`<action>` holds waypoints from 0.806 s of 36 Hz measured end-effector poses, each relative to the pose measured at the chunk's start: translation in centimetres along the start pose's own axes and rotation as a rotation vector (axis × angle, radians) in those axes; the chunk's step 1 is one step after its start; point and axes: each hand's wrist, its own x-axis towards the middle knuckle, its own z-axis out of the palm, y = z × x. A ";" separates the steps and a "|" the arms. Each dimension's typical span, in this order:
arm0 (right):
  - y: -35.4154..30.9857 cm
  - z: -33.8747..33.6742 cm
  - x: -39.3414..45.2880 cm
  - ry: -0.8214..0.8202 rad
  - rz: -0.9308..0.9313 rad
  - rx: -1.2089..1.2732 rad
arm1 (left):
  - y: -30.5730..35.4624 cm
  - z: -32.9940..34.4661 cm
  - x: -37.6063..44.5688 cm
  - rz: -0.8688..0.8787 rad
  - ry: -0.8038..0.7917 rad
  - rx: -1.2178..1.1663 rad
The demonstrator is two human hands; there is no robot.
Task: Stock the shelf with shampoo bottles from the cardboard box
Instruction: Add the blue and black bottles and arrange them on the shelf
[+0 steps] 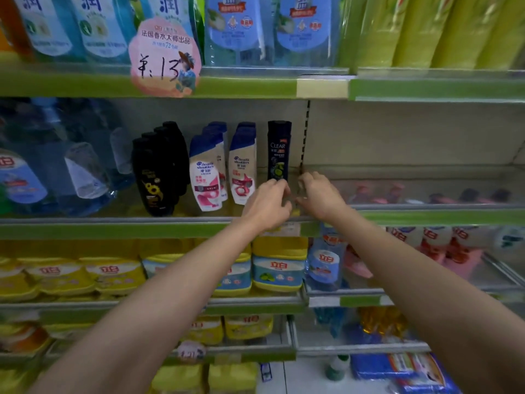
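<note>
A black CLEAR shampoo bottle (279, 150) stands upright on the middle shelf (142, 224), at the right end of the row beside the shelf upright. My left hand (268, 204) reaches in just below it, loosely curled fingertips at the bottle's base. My right hand (319, 194) is close beside it on the right, fingers loosely bent, nothing visible in it. Left of the black bottle stand two files of white Head & Shoulders bottles (243, 169) (206, 177) and a file of black sunflower bottles (159, 172). The cardboard box is out of view.
Large blue detergent jugs (56, 166) fill the shelf's left end. The shelf bay to the right (412, 191) shows only its clear front guard. A pink price tag (164, 58) hangs from the shelf above. Yellow and blue pouches (278, 265) lie on the shelf below.
</note>
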 end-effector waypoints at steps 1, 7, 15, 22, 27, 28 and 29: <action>0.0 -0.2 -0.7 -0.007 -0.006 0.008 | 0.3 0.0 -0.6 -0.007 0.001 -0.003; -0.4 0.3 -5.8 -0.043 -0.024 0.089 | 1.4 0.8 -4.9 -0.084 0.004 -0.015; -0.2 4.0 -12.3 -0.202 -0.019 0.115 | 1.4 4.4 -10.1 -0.174 -0.170 0.055; 0.7 8.5 -16.7 -0.304 0.084 0.195 | 0.2 8.5 -13.2 -0.215 -0.326 0.099; 1.4 12.8 -20.2 -0.415 0.156 0.192 | -1.3 12.0 -15.9 -0.232 -0.461 0.094; 1.5 13.8 -21.0 -0.451 0.167 0.184 | -1.6 12.8 -16.6 -0.242 -0.485 0.083; 1.5 15.0 -21.9 -0.482 0.174 0.182 | -1.9 13.6 -17.4 -0.254 -0.508 0.074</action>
